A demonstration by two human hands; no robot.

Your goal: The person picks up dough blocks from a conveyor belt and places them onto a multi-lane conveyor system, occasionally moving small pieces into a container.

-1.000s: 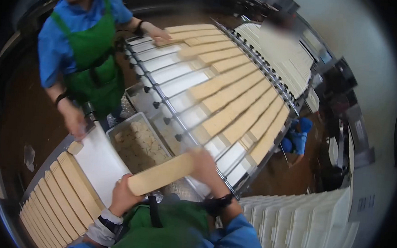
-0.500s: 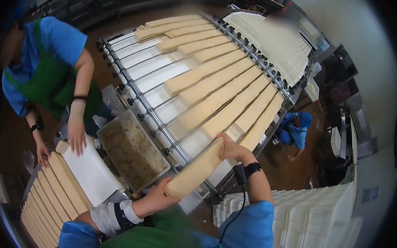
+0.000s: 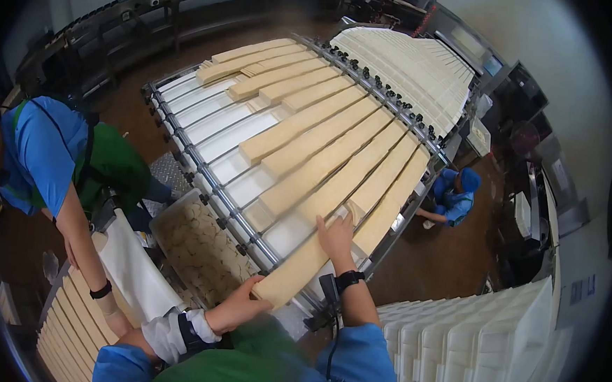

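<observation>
A long, flat cream-coloured slab (image 3: 291,273) slants over the near edge of a conveyor with metal lane bars (image 3: 195,155). My left hand (image 3: 237,304) grips its near end, thumb on top and the fingers partly hidden. My right hand (image 3: 336,240) is closed over the slab further up, fingers bent at its edge; their undersides are hidden. Similar slabs (image 3: 343,158) lie side by side in the lanes beyond my right hand. A small torn-looking piece (image 3: 352,211) sits just past my right fingertips.
A white bin (image 3: 178,215) of cream scraps stands left of the conveyor. At lower left, a co-worker (image 3: 49,147) leans over a row of slabs (image 3: 78,310) and a white sheet (image 3: 137,261). Stacked white trays (image 3: 472,334) stand at right. Another person (image 3: 453,194) crouches beyond the conveyor.
My right hand has moved left and further along the slab, which now lies lower against the conveyor lane. The co-worker has bent forward, reaching across the slab row.
</observation>
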